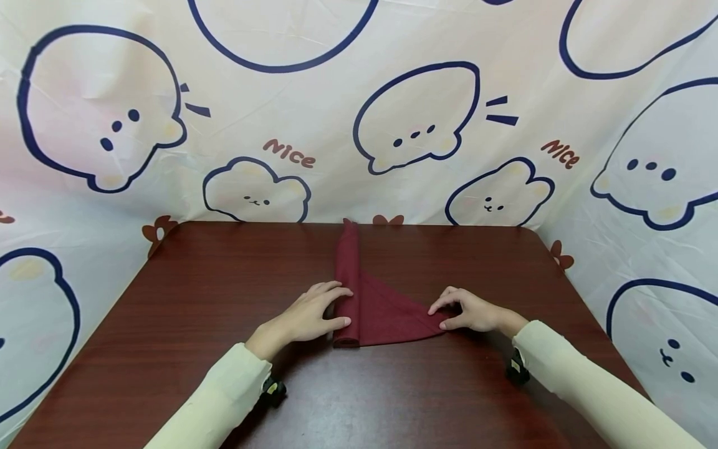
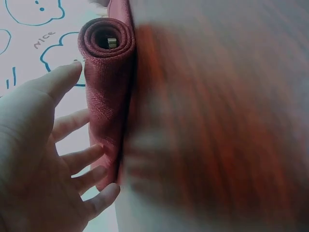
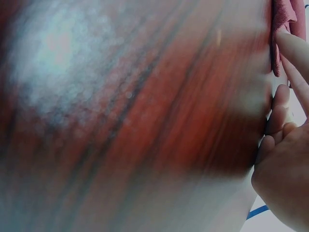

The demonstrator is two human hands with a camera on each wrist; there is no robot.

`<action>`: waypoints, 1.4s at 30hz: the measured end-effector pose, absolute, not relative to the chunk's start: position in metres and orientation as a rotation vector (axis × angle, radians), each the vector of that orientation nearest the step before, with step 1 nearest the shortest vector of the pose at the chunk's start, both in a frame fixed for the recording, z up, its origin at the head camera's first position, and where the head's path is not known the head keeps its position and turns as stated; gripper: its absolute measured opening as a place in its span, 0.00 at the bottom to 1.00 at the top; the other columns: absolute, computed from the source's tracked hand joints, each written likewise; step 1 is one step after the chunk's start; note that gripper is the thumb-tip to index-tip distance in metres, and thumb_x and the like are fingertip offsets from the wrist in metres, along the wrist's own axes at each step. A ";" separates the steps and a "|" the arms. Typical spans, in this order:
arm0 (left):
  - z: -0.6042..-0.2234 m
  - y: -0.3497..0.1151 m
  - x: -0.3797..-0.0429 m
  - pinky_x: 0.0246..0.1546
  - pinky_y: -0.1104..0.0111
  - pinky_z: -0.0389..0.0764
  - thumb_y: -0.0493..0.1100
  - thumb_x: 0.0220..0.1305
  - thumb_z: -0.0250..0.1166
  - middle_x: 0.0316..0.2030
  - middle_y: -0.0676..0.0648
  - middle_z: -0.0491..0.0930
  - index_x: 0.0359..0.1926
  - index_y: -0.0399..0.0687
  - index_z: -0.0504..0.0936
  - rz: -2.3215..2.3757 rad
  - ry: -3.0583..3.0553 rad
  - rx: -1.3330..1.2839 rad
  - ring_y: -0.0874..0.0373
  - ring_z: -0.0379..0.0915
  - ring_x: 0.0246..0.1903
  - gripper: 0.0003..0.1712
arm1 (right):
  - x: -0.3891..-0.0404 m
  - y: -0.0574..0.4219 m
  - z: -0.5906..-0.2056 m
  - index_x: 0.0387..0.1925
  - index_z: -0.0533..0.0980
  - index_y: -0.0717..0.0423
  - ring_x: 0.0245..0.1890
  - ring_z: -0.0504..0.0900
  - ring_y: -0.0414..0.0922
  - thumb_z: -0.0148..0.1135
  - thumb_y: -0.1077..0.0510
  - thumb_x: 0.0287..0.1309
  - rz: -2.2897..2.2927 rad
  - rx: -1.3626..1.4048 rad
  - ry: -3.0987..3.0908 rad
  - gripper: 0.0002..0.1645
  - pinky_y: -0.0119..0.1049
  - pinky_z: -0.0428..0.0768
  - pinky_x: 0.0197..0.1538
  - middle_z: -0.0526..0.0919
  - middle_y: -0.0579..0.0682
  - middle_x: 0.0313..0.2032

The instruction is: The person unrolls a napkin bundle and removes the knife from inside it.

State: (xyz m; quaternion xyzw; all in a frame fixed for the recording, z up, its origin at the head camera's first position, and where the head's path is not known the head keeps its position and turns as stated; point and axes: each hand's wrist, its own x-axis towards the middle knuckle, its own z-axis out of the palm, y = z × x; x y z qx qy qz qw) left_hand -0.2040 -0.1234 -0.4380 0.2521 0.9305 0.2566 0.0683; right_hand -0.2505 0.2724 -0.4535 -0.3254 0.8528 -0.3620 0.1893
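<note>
A dark red cloth [image 1: 387, 315] lies in the middle of the table, its left side wound into a long narrow roll [image 1: 347, 262] that points away from me. To the right of the roll, the unrolled part tapers into a flat triangle. My left hand [image 1: 308, 315] rests along the roll's left side with fingers spread and loosely bent, fingertips at the fabric. The left wrist view shows the roll's spiral end [image 2: 107, 38] with a hollow centre, beside the thumb. My right hand [image 1: 473, 310] pinches the triangle's right corner between thumb and fingers; in the right wrist view only a cloth edge [image 3: 285, 14] shows.
The brown wood-grain table [image 1: 224, 268] stretches around the cloth. A white hanging sheet [image 1: 325, 112] with cartoon drawings stands along its back and sides. A small black device [image 1: 273, 391] sits at the left wrist, and another device [image 1: 516, 369] at the right.
</note>
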 end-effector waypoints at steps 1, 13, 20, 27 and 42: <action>-0.437 -0.122 -0.205 0.68 0.37 0.63 0.59 0.68 0.64 0.74 0.42 0.64 0.70 0.56 0.71 0.776 2.807 0.762 0.40 0.55 0.75 0.33 | -0.250 0.272 -0.453 0.50 0.85 0.52 0.50 0.72 0.46 0.72 0.56 0.59 -1.018 -0.913 2.398 0.17 0.39 0.69 0.55 0.79 0.54 0.46; -0.426 -0.103 -0.209 0.67 0.36 0.64 0.57 0.67 0.65 0.74 0.41 0.63 0.71 0.53 0.71 0.749 2.819 0.826 0.40 0.55 0.75 0.34 | -0.249 0.274 -0.454 0.49 0.84 0.53 0.50 0.73 0.46 0.73 0.57 0.58 -1.012 -0.914 2.403 0.17 0.38 0.70 0.55 0.79 0.54 0.46; -0.427 -0.088 -0.211 0.68 0.38 0.64 0.59 0.66 0.65 0.75 0.42 0.63 0.71 0.56 0.72 0.656 2.833 0.879 0.42 0.55 0.75 0.35 | -0.249 0.274 -0.455 0.49 0.85 0.52 0.49 0.72 0.46 0.73 0.56 0.58 -1.015 -0.912 2.404 0.16 0.38 0.69 0.55 0.79 0.54 0.46; -0.432 -0.086 -0.209 0.66 0.42 0.67 0.63 0.65 0.65 0.73 0.41 0.65 0.67 0.58 0.76 0.526 2.855 0.896 0.42 0.56 0.73 0.33 | -0.250 0.274 -0.455 0.50 0.85 0.51 0.50 0.72 0.46 0.72 0.56 0.59 -1.005 -0.916 2.409 0.16 0.38 0.69 0.55 0.79 0.53 0.46; -0.434 -0.093 -0.206 0.65 0.41 0.67 0.63 0.65 0.64 0.74 0.42 0.63 0.66 0.56 0.78 0.538 2.865 0.868 0.41 0.56 0.73 0.32 | -0.250 0.274 -0.457 0.50 0.84 0.50 0.49 0.72 0.44 0.72 0.55 0.60 -1.011 -0.929 2.404 0.16 0.37 0.69 0.54 0.79 0.53 0.46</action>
